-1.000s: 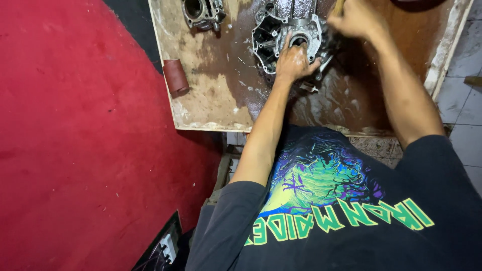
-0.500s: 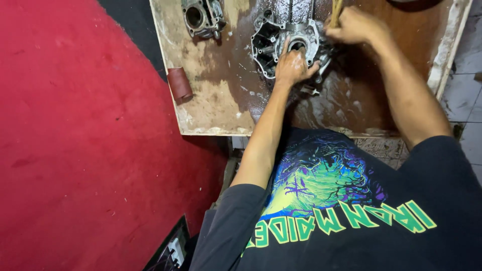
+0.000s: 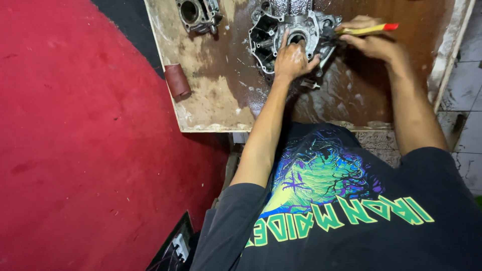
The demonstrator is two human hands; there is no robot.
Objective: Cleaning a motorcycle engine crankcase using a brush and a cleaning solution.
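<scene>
A: Left hand (image 3: 291,60) presses flat, fingers spread, on the crankcase (image 3: 293,35) at the bench's (image 3: 221,100) far edge; right hand (image 3: 374,42) grips a brush (image 3: 364,30) at its side.

B: Best keep that hold firm, strokes short. Bench is wet and stained; a cylinder (image 3: 197,14) and sandpaper roll (image 3: 177,83) lie left, red floor (image 3: 75,150) beside.

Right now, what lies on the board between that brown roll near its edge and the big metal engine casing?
In the head view, nothing stands between the brown roll and the engine casing: only the wet, stained wooden board. The smaller metal cylinder part sits farther up, off that line.
</scene>
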